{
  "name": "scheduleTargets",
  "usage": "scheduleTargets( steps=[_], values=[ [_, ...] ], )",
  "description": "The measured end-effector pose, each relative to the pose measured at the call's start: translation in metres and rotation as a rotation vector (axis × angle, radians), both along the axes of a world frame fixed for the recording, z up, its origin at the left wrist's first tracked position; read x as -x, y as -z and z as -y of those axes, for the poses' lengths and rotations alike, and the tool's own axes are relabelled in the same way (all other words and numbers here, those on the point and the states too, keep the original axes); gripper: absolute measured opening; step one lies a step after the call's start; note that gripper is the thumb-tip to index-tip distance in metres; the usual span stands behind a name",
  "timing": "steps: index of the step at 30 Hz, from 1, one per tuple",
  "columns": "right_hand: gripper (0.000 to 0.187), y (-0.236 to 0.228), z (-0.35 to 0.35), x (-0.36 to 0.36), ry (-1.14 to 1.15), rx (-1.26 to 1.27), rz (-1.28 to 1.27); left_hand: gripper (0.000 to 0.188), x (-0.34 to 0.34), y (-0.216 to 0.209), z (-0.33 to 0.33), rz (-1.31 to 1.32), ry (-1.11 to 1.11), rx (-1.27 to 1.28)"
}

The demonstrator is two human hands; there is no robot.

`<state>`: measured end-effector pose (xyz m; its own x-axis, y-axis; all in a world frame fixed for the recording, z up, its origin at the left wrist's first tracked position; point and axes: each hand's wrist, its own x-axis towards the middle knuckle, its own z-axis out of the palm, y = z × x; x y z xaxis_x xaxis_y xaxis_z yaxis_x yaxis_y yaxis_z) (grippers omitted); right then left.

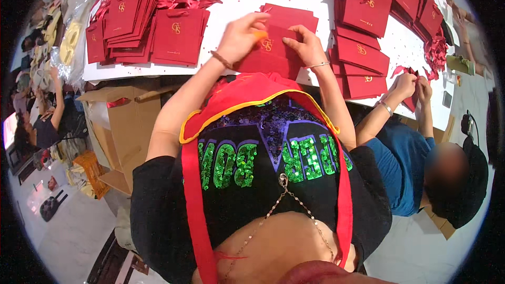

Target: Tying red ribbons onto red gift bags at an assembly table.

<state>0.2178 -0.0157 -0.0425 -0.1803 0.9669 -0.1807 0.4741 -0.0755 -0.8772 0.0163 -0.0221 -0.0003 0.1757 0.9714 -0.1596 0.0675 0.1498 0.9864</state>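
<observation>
In front of me on the white table lie flat red paper bags (279, 63) with a gold emblem, stacked at the near edge. My right hand (309, 47) is at the right side of the top bag, thumb and fingers curled on its paper. Over the bag's left part is my left hand (244, 37), its fingers bent and blurred by motion. Something orange shows at its thumb. Whether those fingers grip the bag cannot be made out. A bracelet circles each wrist.
Finished-looking red bags with ribbon handles (179, 34) are piled at left. More bag stacks (363, 52) stand at right. Close on my right, a co-worker's hands (415, 87) hold a red bag. An open cardboard box (129, 126) is below the table's left edge.
</observation>
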Motion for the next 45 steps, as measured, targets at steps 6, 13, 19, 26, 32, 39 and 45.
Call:
scheduleTargets(
  steps=[6, 13, 19, 26, 32, 39, 45],
  values=[
    [0.033, -0.012, 0.002, 0.003, 0.005, -0.019, 0.015, 0.027, -0.024, 0.03, 0.0, -0.189, 0.057, 0.019],
    [0.032, -0.01, 0.001, 0.002, -0.031, 0.024, 0.035, 0.025, -0.026, 0.031, -0.002, -0.317, 0.052, -0.029],
    [0.03, -0.008, 0.001, 0.002, -0.033, -0.019, 0.071, 0.024, -0.033, 0.022, 0.002, -0.469, 0.054, -0.197],
    [0.028, -0.014, 0.001, 0.005, -0.033, 0.007, 0.069, 0.03, -0.033, 0.02, -0.001, -0.533, 0.083, -0.224],
    [0.027, -0.005, 0.002, 0.002, -0.04, -0.069, 0.024, 0.038, -0.034, 0.023, -0.002, -0.517, 0.086, -0.221],
    [0.027, -0.01, 0.002, 0.001, -0.035, -0.041, 0.049, 0.037, -0.036, 0.025, -0.003, -0.589, 0.126, -0.323],
    [0.027, -0.009, 0.003, 0.003, -0.024, -0.078, 0.106, 0.04, -0.039, 0.015, -0.001, -0.548, 0.098, -0.257]
  ],
)
